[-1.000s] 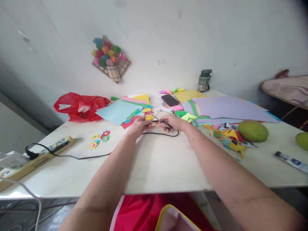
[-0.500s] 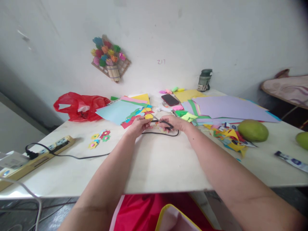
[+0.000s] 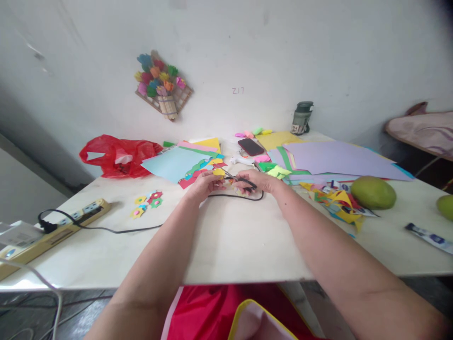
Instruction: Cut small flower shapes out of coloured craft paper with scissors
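Note:
Between the fingers of my left hand is a small piece of yellow paper. My right hand grips a pair of scissors by its dark handles, the blades pointing left toward the yellow paper. Whether the blades touch the paper I cannot tell. Beneath both hands runs a black cord. Left of my hands lie several small paper flowers in yellow, red and green. Cut coloured paper strips lie just behind my left hand.
A red plastic bag and a power strip are on the left. At the back are a phone, a white glue gun and a bottle. Purple sheets, paper scraps, a green fruit and a tube lie right.
The scissor blades, spread apart half a second ago, now look closer together. The yellow paper has shifted slightly at my left fingertips. Both arms stay nearly in place.

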Demonstrator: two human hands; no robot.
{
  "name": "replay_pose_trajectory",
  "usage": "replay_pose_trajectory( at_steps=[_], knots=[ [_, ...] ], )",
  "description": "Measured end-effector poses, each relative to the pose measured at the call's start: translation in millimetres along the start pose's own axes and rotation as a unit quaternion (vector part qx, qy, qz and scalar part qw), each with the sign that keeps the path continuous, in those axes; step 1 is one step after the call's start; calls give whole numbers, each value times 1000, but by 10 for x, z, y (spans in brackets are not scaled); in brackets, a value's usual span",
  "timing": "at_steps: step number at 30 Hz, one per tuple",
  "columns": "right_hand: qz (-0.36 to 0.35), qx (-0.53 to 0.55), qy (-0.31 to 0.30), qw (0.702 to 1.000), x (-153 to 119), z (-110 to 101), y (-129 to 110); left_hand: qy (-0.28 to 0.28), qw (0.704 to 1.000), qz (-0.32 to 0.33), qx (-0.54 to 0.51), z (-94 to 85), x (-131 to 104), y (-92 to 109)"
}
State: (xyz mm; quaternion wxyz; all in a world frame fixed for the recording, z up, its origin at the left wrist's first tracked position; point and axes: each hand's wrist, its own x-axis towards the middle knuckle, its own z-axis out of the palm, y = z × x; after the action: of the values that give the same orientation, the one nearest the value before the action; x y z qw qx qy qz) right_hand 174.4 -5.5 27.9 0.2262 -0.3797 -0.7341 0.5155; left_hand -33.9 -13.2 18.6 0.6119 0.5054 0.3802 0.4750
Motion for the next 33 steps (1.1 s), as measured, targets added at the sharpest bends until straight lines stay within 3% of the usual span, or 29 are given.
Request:
replay_pose_trajectory(
  at_steps=[33],
  knots=[
    [18,8,-2,1000,20,33,-14,-22,1000,15,-5,-22,17,-30]
  ],
)
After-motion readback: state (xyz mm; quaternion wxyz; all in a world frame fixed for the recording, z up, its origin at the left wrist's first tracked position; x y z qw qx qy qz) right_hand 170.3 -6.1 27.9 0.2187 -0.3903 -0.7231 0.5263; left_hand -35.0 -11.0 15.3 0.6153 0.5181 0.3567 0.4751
